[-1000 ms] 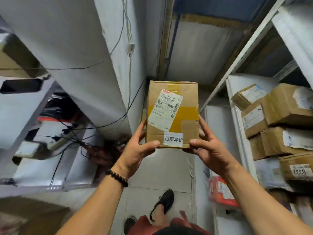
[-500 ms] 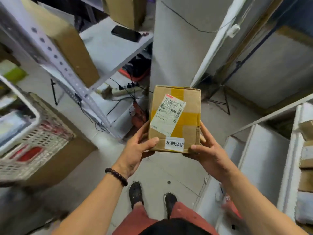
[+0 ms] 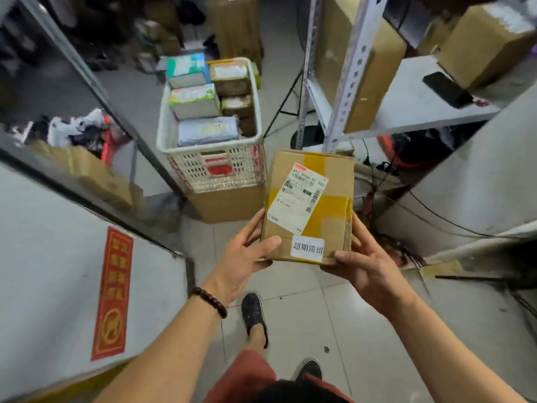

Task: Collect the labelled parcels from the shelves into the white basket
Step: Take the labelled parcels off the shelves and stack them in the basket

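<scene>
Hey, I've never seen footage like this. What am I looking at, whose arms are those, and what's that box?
There is no machine here. The camera sits on a person's head, looking forward and down, so the two bare arms coming in from below are the wearer's own. The left hand and the right hand grip the lower corners of a cardboard parcel bearing a shipping label and a small white sticker. Ahead stands a white basket already holding several parcels; it rests on a brown box. To the right, a metal shelf carries bigger boxes and a black phone. The person's shoes show on the tiled floor.
</scene>
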